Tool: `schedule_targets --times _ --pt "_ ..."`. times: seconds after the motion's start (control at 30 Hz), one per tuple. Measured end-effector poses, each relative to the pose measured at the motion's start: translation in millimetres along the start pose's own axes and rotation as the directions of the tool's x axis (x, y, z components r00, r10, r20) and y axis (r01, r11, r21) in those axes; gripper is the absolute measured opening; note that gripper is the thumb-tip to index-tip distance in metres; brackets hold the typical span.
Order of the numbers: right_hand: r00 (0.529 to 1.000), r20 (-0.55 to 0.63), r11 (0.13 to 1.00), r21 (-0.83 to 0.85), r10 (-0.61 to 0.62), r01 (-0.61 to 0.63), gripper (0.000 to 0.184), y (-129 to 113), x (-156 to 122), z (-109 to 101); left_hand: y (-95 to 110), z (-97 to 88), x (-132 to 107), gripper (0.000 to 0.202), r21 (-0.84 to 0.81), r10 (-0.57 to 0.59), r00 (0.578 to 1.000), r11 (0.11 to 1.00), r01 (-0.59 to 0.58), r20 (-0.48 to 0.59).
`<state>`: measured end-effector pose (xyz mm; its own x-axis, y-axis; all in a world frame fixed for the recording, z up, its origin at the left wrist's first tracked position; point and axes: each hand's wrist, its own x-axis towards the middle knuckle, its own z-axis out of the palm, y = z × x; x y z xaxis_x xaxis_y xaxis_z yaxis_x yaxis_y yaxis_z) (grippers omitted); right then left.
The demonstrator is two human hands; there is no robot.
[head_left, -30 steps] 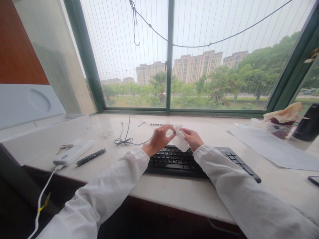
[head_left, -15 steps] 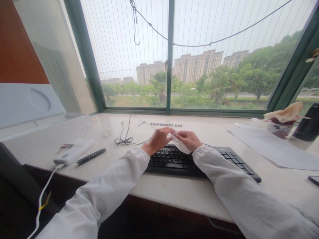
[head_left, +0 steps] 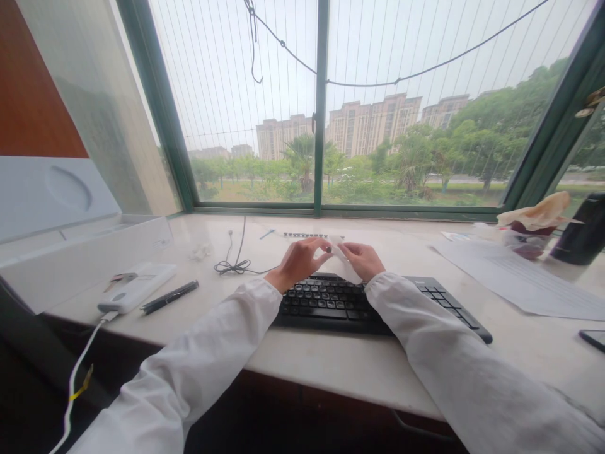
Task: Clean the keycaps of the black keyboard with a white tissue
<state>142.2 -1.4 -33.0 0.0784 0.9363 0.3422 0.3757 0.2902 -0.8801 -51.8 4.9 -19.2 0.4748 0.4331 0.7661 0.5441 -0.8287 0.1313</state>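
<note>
Over the black keyboard, my left hand pinches a small dark piece, which looks like a keycap, between thumb and fingertips. Close beside it, my right hand is closed on a thin white tissue that hangs down toward the keys. The tissue's upper end rises between the two hands. Behind the hands a row of small dark keycaps lies on the white tabletop, its right part partly covered by my hands and the tissue.
Left of the keyboard are a tied cable, a black pen, a white power bank with keys on it, and an open white box. Papers, a dark bottle and a phone are at the right.
My hands have drawn slightly apart, and the small dark piece now shows in my left fingertips. The tissue has shifted up between them. The view has moved slightly.
</note>
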Motion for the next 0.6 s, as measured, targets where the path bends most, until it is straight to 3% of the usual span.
schedule_targets --times 0.13,0.27,0.4,0.5,0.53,0.6 --pt "0.975 -0.216 0.978 -0.183 0.056 -0.097 0.042 5.7 6.3 -12.5 -2.7 -2.5 0.9 0.017 0.042 0.009 1.0 0.999 -0.009 -0.003" --pt "0.984 -0.176 0.917 -0.395 -0.018 -0.054 0.049 15.3 8.8 -11.9 -8.7 -5.1 3.0 0.021 0.064 0.032 0.998 0.997 -0.036 0.055" --pt "0.959 -0.075 0.78 -0.601 -0.273 0.175 0.046 14.0 2.0 -2.1 -21.1 -17.4 7.1 0.019 0.047 0.005 0.979 0.999 -0.015 0.203" --pt "0.926 0.078 0.694 -0.64 -0.369 0.33 0.028 4.0 -7.9 3.7 -36.4 -36.3 10.7 0.016 0.014 -0.097 0.91 0.995 0.099 0.404" --pt "0.913 0.133 0.671 -0.639 -0.387 0.377 0.023 0.2 -11.3 5.6 -41.7 -43.8 11.7 0.017 0.008 -0.14 0.87 0.988 0.155 0.472" --pt "0.881 0.226 0.634 -0.623 -0.416 0.459 0.017 -6.8 -17.8 9.9 -50.6 -58.8 13.4 0.022 -0.009 -0.213 0.745 0.96 0.281 0.632"
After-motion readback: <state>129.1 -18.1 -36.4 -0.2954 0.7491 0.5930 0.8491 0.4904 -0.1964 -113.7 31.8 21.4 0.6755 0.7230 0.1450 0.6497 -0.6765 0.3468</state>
